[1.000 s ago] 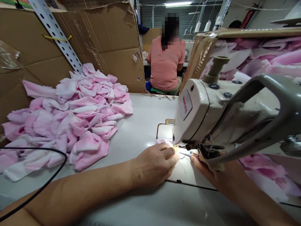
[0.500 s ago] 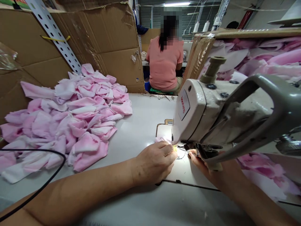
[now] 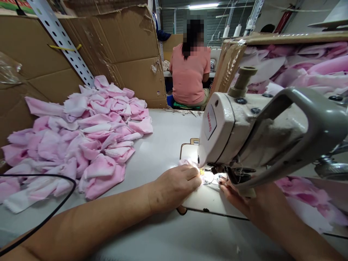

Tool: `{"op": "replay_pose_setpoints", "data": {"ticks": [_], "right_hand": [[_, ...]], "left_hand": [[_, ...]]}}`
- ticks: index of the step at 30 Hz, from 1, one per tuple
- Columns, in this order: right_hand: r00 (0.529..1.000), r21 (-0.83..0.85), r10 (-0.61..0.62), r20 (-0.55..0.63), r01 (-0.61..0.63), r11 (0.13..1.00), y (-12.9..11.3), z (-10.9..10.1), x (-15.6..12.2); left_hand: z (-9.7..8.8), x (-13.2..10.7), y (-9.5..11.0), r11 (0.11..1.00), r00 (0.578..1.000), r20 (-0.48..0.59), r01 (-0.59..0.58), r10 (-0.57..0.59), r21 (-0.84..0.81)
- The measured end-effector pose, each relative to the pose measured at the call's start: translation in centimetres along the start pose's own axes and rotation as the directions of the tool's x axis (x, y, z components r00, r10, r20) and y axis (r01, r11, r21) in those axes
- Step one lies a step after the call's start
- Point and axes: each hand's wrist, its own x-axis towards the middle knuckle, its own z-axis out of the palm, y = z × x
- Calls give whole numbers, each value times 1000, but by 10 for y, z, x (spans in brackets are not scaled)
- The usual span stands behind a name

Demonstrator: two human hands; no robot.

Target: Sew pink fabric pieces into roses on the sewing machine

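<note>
My left hand [image 3: 174,185] lies on the white sewing table, its fingers pressing a small bunched piece of pink fabric [image 3: 187,163] just in front of the presser foot [image 3: 217,170] of a white industrial sewing machine [image 3: 225,134]. A bit of yellow shows at the fabric's edge. My right hand [image 3: 236,197] sits to the right of the foot, partly hidden under the machine head, its fingertips close to the needle area. What those fingers pinch cannot be seen.
A large heap of pink-and-white fabric pieces [image 3: 87,134] lies left on the table, backed by cardboard sheets [image 3: 108,43]. A black cable [image 3: 35,206] crosses the lower left. Floral pink fabric [image 3: 304,69] fills the right. A co-worker in a pink shirt [image 3: 190,76] sits beyond.
My left hand has crept slightly farther from me with the pink fabric, now more bunched by the foot. My right hand has shifted slightly left, and the view has tilted a little.
</note>
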Motion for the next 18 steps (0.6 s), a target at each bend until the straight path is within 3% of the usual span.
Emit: {"op": "replay_pose_setpoints", "data": {"ticks": [6,11,14,18], "right_hand": [[995,-62,-65,-70,60,996,-4,5,0],[1000,24,-2,-1,2,1000,-3,3,-1],[1000,36,-18,-7,18,999,-5,1,3],[999,-82,-4,-50,0,997,-1,2,8]], "left_hand": [[4,1,2,995,989,-120,75,-83,-69],[5,6,4,975,954,-229,160,-193,-154],[2,9,4,932,929,-225,226,-294,-283],[-3,12,5,881,913,-175,284,-370,-379]]}}
